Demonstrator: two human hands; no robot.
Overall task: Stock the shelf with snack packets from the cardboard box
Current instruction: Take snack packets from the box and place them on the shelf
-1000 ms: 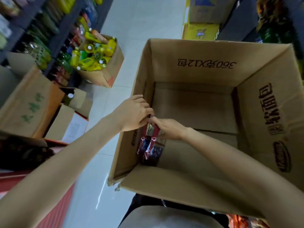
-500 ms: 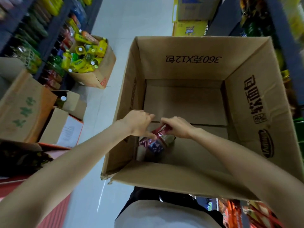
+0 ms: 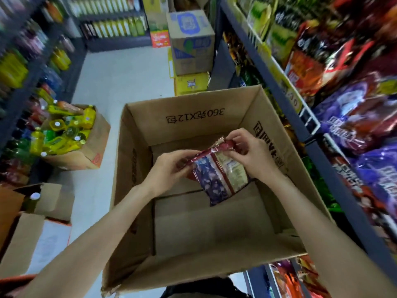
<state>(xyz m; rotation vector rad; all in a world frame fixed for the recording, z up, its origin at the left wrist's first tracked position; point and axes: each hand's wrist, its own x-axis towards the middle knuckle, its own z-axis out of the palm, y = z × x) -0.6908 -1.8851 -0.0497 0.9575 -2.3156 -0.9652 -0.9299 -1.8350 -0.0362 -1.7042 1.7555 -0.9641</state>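
Packets (image 3: 219,177) are up over the open box (image 3: 137,190), my left hand (image 3: 169,171) pinching their left edge and my right hand (image 3: 253,155) gripping the top. I'd square them together, then swing right to the shelf (image 3: 285,91).

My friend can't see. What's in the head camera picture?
Two hands, left and right, hold snack packets over an open cardboard box. A snack shelf stands to the right.
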